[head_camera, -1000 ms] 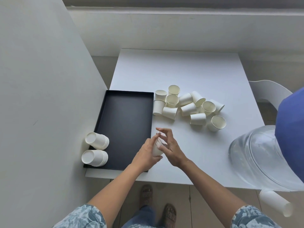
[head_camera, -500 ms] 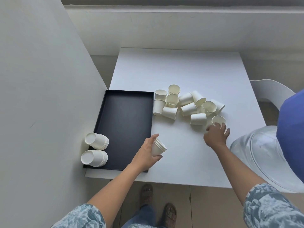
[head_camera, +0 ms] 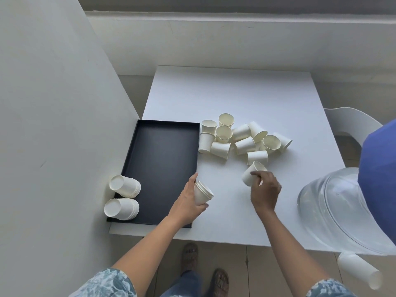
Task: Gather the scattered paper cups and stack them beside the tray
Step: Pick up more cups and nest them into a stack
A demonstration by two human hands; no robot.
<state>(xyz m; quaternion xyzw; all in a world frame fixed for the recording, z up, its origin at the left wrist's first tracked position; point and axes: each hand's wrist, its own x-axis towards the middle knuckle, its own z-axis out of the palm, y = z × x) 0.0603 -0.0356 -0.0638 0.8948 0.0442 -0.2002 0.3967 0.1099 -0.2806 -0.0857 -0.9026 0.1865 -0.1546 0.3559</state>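
My left hand [head_camera: 188,200] grips a small stack of nested paper cups [head_camera: 202,192], tilted, just right of the black tray [head_camera: 162,159]. My right hand [head_camera: 265,190] holds a single paper cup [head_camera: 252,172] lifted off the table, in front of the pile. Several loose white cups [head_camera: 242,140] lie and stand in a cluster right of the tray's far end. Two stacks of cups lie on their sides at the tray's near left corner, the farther stack [head_camera: 126,186] behind the nearer stack [head_camera: 122,209].
The white table [head_camera: 235,93] stands against a grey wall panel [head_camera: 53,125] on the left. A clear water jug with a blue cap [head_camera: 342,204] sits at the right edge. A white chair [head_camera: 351,118] stands beyond it. One cup stack [head_camera: 360,269] lies low right.
My right hand left the stack, reached to the near right cup of the pile, picked it up and is drawing it back toward me. My left hand kept holding the stack.
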